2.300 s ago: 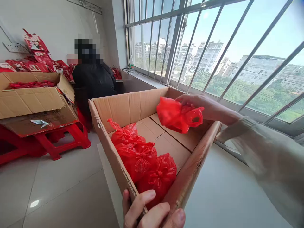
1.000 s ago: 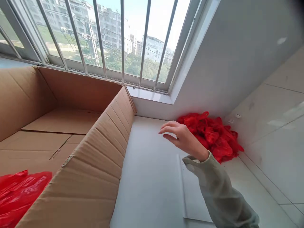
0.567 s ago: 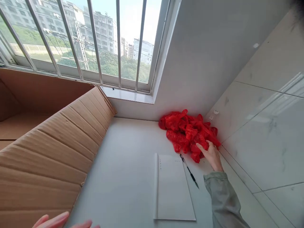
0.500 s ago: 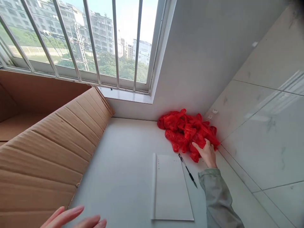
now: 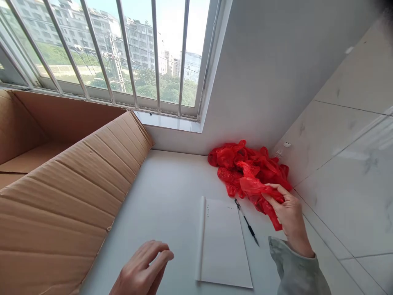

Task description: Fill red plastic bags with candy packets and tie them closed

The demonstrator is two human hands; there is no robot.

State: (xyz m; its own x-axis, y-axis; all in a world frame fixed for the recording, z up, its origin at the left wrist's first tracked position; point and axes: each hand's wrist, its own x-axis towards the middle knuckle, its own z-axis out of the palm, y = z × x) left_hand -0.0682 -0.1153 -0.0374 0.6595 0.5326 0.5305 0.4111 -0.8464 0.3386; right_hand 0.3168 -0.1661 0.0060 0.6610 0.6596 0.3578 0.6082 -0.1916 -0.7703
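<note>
A heap of thin red plastic bags (image 5: pixel 233 157) lies at the back right of the white table, against the wall. My right hand (image 5: pixel 288 209), in a grey-green sleeve, pinches one red bag (image 5: pixel 253 186) and lifts part of it from the heap's near side. Over the table at the lower middle, my left hand (image 5: pixel 144 268) hovers with curled fingers; its thumb and forefinger tips are a little apart, and nothing shows between them. Between the hands lie a white notepad (image 5: pixel 225 246) and a black pen (image 5: pixel 247 223) along its right edge.
A large open cardboard box (image 5: pixel 76 184) stands on the left of the table (image 5: pixel 166 196). Behind it is a barred window (image 5: pixel 172 53) with a white sill. A tiled wall (image 5: pixel 346 164) bounds the right side.
My right hand has closed on a red bag and drawn it toward me, off the heap. My left hand has come up and to the right from the bottom edge, its fingers now more curled.
</note>
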